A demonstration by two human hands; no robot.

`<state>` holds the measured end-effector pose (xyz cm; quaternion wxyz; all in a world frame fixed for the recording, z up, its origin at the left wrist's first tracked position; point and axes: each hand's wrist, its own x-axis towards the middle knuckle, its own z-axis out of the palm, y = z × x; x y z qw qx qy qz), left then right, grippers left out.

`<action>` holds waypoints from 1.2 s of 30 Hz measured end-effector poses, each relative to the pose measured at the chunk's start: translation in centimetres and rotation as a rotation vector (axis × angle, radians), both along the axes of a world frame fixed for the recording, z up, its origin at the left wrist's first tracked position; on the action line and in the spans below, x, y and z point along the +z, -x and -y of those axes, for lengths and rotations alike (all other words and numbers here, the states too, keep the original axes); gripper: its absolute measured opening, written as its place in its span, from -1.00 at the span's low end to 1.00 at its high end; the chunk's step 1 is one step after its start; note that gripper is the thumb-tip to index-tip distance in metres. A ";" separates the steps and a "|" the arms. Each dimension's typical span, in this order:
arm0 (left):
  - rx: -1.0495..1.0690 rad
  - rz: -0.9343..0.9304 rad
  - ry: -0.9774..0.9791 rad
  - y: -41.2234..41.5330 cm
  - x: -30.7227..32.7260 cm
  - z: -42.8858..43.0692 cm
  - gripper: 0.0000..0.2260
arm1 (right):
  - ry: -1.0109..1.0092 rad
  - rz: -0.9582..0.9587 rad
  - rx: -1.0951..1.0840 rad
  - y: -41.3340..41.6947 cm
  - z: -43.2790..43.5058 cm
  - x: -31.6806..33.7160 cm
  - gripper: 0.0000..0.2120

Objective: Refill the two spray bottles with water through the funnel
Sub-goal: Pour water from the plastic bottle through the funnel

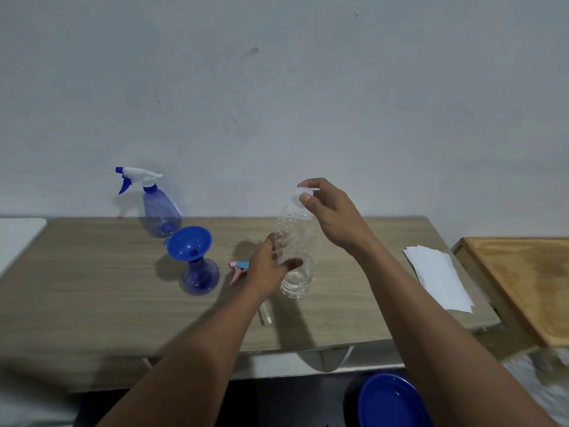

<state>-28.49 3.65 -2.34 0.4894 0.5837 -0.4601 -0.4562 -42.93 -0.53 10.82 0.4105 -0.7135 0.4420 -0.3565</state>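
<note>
A clear plastic water bottle (297, 241) stands upright on the wooden table (92, 288). My left hand (271, 266) grips its lower body. My right hand (326, 211) pinches the white cap (303, 191) at its top. Left of it, a blue funnel (190, 243) sits in the neck of an open blue spray bottle (200, 277). A second blue spray bottle (160, 211) with a white and blue trigger head stands at the back by the wall. A pink and blue trigger head (237, 269) lies on the table behind my left hand, its tube (264, 315) sticking out below my wrist.
White paper sheets (440, 278) lie at the table's right end. A wooden board (523, 285) sits further right, off the table. A blue basin (391, 402) is below the table's front edge. A wall rises right behind the table.
</note>
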 end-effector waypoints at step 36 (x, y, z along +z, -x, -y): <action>0.019 0.075 0.016 0.1 0.0 0.4 -0.42 | 0.091 -0.064 -0.056 0.5 1.5 -0.2 -0.72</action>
